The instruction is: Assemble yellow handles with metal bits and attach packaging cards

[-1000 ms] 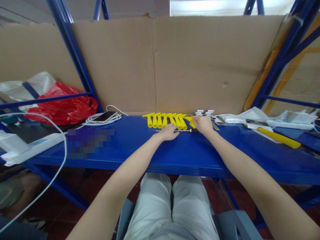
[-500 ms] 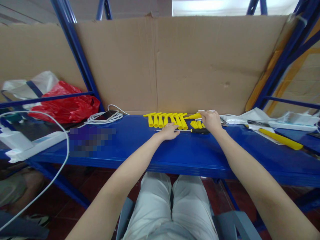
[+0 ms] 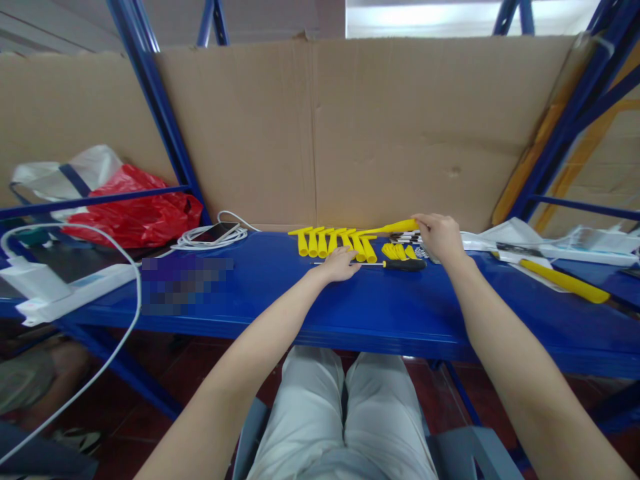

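A big cardboard panel stands behind the blue counter. At left are the red bag and the power strip; at right lies a yellow-handled tool. The yellow parts make a row at the middle, far side. A screwdriver lies nearer. The right hand pinches one long yellow piece by its right end. The left hand, unclenched, rests at the row, covering some of it and the screwdriver's shaft. Small yellow pieces lie between row and right hand.

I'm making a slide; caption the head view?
Right hand holding a yellow piece, left hand resting by a row of yellow parts and a screwdriver.
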A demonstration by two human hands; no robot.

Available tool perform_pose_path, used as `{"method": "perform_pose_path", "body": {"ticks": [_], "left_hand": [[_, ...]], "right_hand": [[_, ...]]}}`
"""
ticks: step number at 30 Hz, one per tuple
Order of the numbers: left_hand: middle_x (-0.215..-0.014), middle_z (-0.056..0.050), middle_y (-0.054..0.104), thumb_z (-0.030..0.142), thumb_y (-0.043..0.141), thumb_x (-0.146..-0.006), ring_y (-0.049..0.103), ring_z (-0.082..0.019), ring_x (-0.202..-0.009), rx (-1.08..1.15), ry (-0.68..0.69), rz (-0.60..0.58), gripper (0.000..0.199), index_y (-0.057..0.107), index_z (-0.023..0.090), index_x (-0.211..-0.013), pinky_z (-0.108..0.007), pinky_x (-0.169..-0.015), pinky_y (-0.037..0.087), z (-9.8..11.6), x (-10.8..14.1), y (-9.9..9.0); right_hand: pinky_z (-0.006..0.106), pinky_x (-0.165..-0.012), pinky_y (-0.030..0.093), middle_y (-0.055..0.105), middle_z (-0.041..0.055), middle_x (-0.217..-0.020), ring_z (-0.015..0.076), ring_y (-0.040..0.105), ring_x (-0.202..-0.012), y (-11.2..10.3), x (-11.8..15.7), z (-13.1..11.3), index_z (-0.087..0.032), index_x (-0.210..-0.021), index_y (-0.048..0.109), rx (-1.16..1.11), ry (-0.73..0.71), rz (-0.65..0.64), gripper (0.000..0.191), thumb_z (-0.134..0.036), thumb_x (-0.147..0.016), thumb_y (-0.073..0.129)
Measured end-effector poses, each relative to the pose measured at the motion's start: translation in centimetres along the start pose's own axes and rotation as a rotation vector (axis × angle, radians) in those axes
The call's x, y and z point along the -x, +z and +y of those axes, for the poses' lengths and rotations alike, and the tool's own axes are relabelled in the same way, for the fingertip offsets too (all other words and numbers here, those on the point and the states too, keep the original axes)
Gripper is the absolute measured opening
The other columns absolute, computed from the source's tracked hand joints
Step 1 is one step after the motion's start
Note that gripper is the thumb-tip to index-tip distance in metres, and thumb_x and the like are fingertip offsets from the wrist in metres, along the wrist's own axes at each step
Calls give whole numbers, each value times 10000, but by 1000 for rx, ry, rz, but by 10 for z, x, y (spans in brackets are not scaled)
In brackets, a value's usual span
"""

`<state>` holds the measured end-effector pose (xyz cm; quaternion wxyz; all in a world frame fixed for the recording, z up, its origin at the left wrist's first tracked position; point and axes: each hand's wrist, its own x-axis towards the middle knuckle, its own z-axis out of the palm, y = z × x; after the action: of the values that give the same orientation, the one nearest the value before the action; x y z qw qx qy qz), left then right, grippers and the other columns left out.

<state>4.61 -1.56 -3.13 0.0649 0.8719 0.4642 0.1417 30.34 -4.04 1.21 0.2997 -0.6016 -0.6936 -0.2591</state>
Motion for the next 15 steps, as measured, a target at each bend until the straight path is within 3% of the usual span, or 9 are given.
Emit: {"method": "perform_pose_path", "body": {"ticks": [4, 7, 11, 15], "left_hand": [[-1495, -151, 493, 326, 506, -936, 408, -265, -1421, 155, 1, 73, 490, 517, 139, -1388, -393, -1178, 282, 4, -2, -1], [-1521, -157, 458, 306, 479, -952, 401, -237, -1427, 418, -53, 154, 483, 510, 117, -1396, -366, -1185, 265, 9, -4, -4], [-1433, -115, 569, 321, 459, -973, 500, -227, -1348, 880, -141, 259, 382, 582, 189, -1309, -374, -1104, 382, 13, -5, -10], [-1254, -141, 672, 371, 469, -983, 639, -228, -1145, 1206, -295, 335, 332, 609, 174, -1210, -329, -898, 512, 13, -5, -16]], "right_hand": [[324, -819, 416, 725, 134, -1035, 242, 638, -941, -1, 1, -7, -162, -1177, 713, -67, -7, 76, 430, -237, -971, 343], [325, -785, 414, 728, 121, -942, 231, 639, -871, 6, 2, -20, -166, -1149, 723, -95, -110, 126, 405, -230, -973, 363], [326, -726, 408, 705, 100, -809, 213, 619, -768, 18, 4, -39, -170, -1119, 735, -134, -328, 197, 370, -202, -973, 396], [330, -727, 414, 703, 96, -838, 195, 599, -744, 24, 9, -57, -181, -1142, 722, -176, -512, 229, 363, -171, -978, 399]]}}
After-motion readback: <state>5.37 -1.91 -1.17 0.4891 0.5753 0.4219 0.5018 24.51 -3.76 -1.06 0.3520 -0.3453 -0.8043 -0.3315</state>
